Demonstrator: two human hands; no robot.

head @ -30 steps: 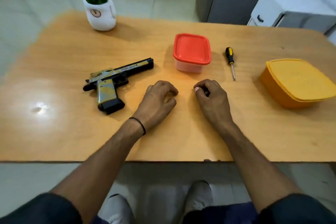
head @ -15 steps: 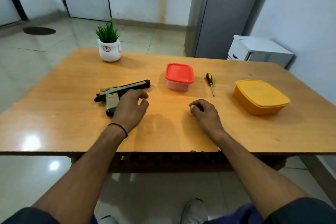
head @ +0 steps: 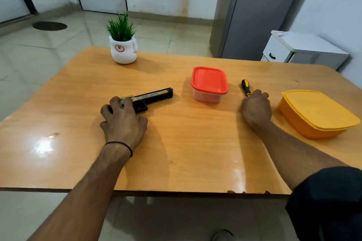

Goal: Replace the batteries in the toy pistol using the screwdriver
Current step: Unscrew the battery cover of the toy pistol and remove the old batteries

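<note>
Left hand (head: pixel 123 121), palm down, fingers spread and curled over the grip end of the toy pistol (head: pixel 150 98). It covers the handle; whether the fingers have actually closed around it cannot be told. A thin black band circles that wrist. The pistol lies flat on the wooden table (head: pixel 186 152), its black and yellow barrel pointing right, toward the red-lidded box (head: pixel 209 83).

Right hand (head: pixel 256 108), back up, fingers bent loosely, reaches over the shaft end of the screwdriver (head: pixel 245 87). The fingertips sit at or on the shaft, which is hidden under them; a grip cannot be confirmed. The black and yellow handle points away from the person. The screwdriver lies between the red-lidded box and an orange box (head: pixel 315 113), lid on, just right of the hand.

A small green plant in a white pot (head: pixel 123 53) stands at the far left of the table, well apart from everything else.
</note>
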